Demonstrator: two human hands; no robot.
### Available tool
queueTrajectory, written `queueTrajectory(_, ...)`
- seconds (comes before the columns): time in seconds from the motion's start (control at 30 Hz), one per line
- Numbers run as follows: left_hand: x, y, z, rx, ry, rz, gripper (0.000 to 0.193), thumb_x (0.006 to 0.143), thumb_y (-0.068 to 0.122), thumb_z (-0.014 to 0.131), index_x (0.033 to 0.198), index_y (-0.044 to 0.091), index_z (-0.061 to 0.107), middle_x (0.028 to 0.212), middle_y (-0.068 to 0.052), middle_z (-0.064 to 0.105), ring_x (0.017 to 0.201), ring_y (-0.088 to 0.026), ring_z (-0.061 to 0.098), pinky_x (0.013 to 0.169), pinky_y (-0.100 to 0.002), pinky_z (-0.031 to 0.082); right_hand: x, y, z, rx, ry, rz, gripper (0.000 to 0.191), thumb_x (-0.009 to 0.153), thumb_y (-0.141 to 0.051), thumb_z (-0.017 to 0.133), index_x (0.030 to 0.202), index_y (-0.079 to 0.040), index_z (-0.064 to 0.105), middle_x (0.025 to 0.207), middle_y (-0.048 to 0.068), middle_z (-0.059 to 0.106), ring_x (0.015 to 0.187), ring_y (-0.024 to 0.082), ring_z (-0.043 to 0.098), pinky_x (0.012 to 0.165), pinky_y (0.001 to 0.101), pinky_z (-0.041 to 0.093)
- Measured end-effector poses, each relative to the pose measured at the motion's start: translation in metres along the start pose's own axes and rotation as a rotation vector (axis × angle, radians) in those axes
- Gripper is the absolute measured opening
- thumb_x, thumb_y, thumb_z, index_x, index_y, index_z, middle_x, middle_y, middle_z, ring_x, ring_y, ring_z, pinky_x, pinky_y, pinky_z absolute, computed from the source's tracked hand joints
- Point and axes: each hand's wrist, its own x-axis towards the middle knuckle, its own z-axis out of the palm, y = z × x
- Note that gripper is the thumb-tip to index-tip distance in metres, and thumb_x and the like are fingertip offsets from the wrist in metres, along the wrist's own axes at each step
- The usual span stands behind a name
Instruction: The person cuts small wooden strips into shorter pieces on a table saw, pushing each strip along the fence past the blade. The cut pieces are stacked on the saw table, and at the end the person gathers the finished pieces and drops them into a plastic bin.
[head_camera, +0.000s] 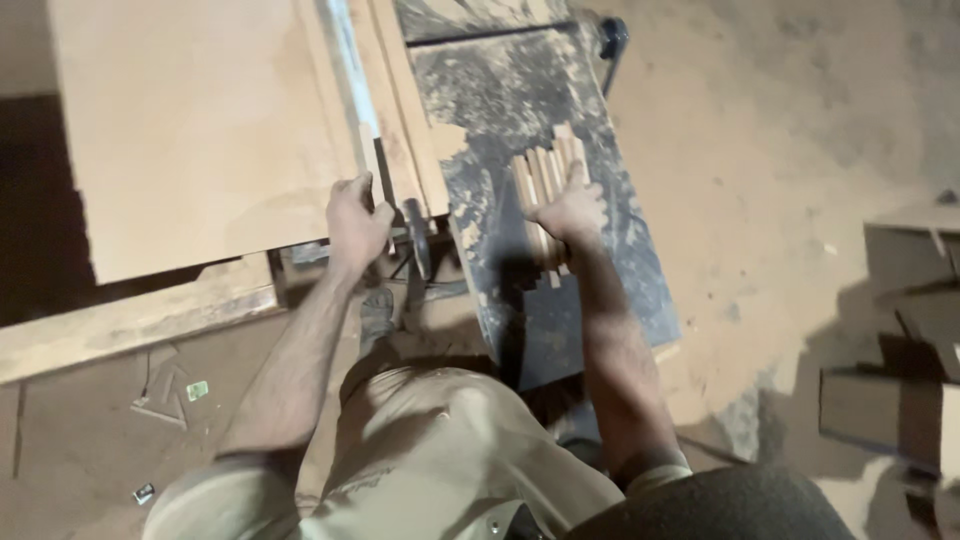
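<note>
right hand (572, 208) lies flat, fingers spread, palm pressed down on a bundle of thin wood strips (545, 190) lying side by side on the dark saw table (620, 270); not a grip, just pinning them from above. left hand (357, 222) is curled over the near edge of the big pale board (190, 120), thumb toward the metal fence rail (352, 70) that runs alongside it, fingers closed on the edge. strips look light, stiff and short, probably easy to scatter or slide since the table carries patches of sawdust and they are loose, not tied; best held as now, flat pressure over the middle of the bundle, or pinched across both outer sides to keep them together. thin ends could snap if levered. board looks wide, rigid and fairly heavy, likely awkward one-handed, edge hold near the corner seems right. outward: a clamp or lever handle (415, 240) sits just below the left hand between the two arms, close enough to snag a wrist. a long plank (130, 315) lies under the board's near edge. sawdust-covered floor (780, 150) to the right, stacked wood blocks (890, 400) at the far right, well apart. person's own knees and beige trousers crowd the table's front edge. blade not visible, cannot tell where it is.
</note>
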Motion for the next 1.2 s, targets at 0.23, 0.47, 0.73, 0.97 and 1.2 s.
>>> queueTrajectory(0.23,0.042,-0.049,0.039,0.304,-0.29,0.015,0.021,0.092,0.008,0.062,0.11,0.0,0.07,0.116,-0.025,0.064,0.101,-0.044,0.064,0.091,-0.05,0.053,0.005,0.002,0.001,0.024,0.048,-0.068,0.13,0.064,-0.054,0.09,0.163,-0.017,0.014,0.145,0.028,0.041,0.132,0.048,0.046,0.108,0.0572,0.042)
queueTrajectory(0.47,0.05,-0.029,0.019,0.605,-0.449,0.066,0.053,0.087,0.021,0.065,0.137,0.004,0.056,0.151,-0.011,0.045,0.137,-0.037,0.039,0.103,-0.066,0.037,0.021,0.015,0.02,-0.029,0.088,-0.097,0.132,0.063,-0.063,0.089,0.163,-0.016,0.017,0.143,0.029,0.044,0.13,0.048,0.048,0.107,0.0569,0.043)
queueTrajectory(0.73,0.106,-0.04,0.029,0.811,-0.59,0.077,0.06,0.093,0.014,0.047,0.151,-0.002,0.042,0.164,-0.015,0.03,0.151,-0.039,0.02,0.115,-0.073,0.014,0.017,0.008,0.019,-0.044,0.097,-0.119,0.133,0.063,-0.058,0.091,0.164,-0.013,0.016,0.147,0.031,0.041,0.131,0.051,0.046,0.106,0.058,0.042)
queueTrajectory(0.97,0.182,-0.062,0.036,0.805,-0.579,0.094,0.062,0.095,0.014,0.046,0.155,-0.002,0.038,0.166,-0.015,0.027,0.153,-0.04,0.015,0.116,-0.074,0.009,0.017,0.004,0.015,0.006,0.054,-0.062,0.131,0.06,-0.047,0.094,0.163,-0.012,0.019,0.15,0.03,0.038,0.134,0.05,0.043,0.109,0.0556,0.041)
queueTrajectory(1.2,0.23,-0.086,0.037,0.722,-0.56,0.108,0.067,0.094,0.024,0.059,0.153,-0.002,0.041,0.164,-0.017,0.032,0.151,-0.042,0.022,0.112,-0.075,0.013,0.021,0.011,0.021,0.004,0.087,-0.161,0.135,0.061,-0.046,0.098,0.163,-0.005,0.019,0.149,0.031,0.04,0.133,0.05,0.044,0.109,0.0558,0.041)
